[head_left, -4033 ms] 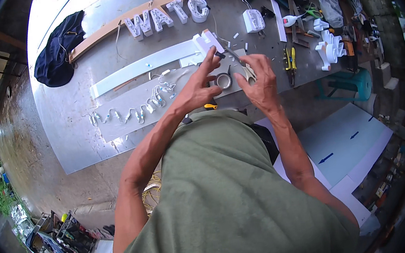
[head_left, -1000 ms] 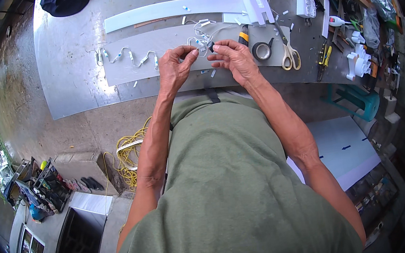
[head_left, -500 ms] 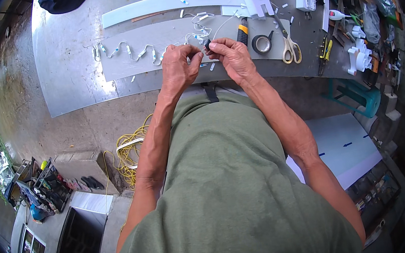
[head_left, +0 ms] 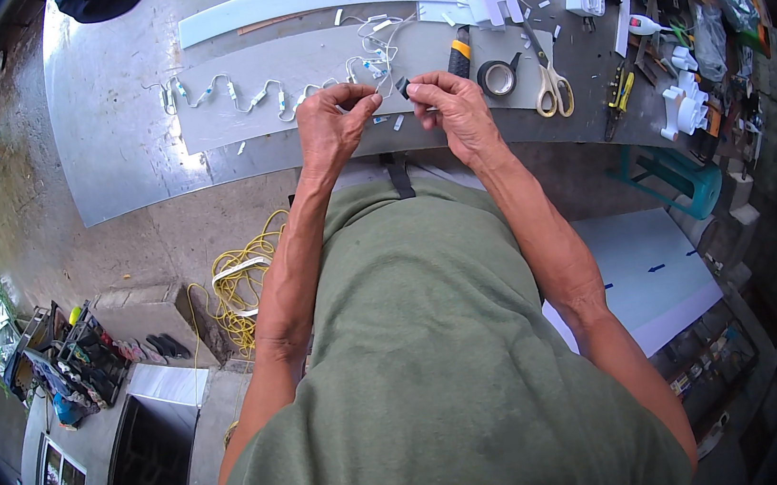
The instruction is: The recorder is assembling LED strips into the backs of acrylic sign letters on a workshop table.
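Black small piece (head_left: 403, 86) now pinched in right hand (head_left: 455, 110) fingertips, left hand (head_left: 329, 125) closed on white wire string (head_left: 228, 93); hands drawn slightly apart since half-second ago, above grey sheet (head_left: 311, 69).

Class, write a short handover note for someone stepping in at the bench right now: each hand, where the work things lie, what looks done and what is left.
Left hand: grip pinched on the white wire near the end of the string of small light modules.
Right hand: fingertips pinch a small black piece.
The string snakes leftward along the grey strip on the metal table.
Tape roll, scissors and utility knife lie to the right.
Done: modules wired in a chain.
Left: apparently the wire end between the hands.
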Tool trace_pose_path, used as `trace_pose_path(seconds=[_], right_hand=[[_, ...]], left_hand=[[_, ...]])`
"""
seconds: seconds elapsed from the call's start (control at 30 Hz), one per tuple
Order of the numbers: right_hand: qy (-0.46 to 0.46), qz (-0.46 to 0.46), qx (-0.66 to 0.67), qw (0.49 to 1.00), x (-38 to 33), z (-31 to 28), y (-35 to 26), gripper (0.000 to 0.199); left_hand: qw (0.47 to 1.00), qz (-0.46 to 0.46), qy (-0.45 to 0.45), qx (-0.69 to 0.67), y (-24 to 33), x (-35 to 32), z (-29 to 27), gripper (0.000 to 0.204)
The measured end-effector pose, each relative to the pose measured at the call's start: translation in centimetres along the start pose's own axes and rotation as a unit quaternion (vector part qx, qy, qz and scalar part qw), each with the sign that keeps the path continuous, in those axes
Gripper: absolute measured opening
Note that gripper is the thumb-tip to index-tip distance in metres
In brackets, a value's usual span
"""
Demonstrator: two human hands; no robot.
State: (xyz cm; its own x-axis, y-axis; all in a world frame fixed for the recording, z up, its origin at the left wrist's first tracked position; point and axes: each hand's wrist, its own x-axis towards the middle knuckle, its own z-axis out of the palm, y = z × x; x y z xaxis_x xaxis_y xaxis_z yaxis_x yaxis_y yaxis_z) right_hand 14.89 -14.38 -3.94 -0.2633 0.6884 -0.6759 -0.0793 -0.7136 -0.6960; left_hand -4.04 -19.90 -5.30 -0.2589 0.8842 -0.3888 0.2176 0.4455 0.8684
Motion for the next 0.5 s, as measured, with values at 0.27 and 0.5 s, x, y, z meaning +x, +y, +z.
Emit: trace_pose_path(seconds=[0.27,0.5], right_hand=[[-0.05,0.151,0.055,0.986,1.2,0.2,1.0,0.013],[-0.071,0.182,0.018,0.98,2.5,0.1,0.7,0.013]], left_hand=[[0.995,0.061,0.041,0.07,-1.3,-0.7,0.4,0.018],[0.995,0.076,0.034,0.063,-2.4,-1.2,0.3,0.018]])
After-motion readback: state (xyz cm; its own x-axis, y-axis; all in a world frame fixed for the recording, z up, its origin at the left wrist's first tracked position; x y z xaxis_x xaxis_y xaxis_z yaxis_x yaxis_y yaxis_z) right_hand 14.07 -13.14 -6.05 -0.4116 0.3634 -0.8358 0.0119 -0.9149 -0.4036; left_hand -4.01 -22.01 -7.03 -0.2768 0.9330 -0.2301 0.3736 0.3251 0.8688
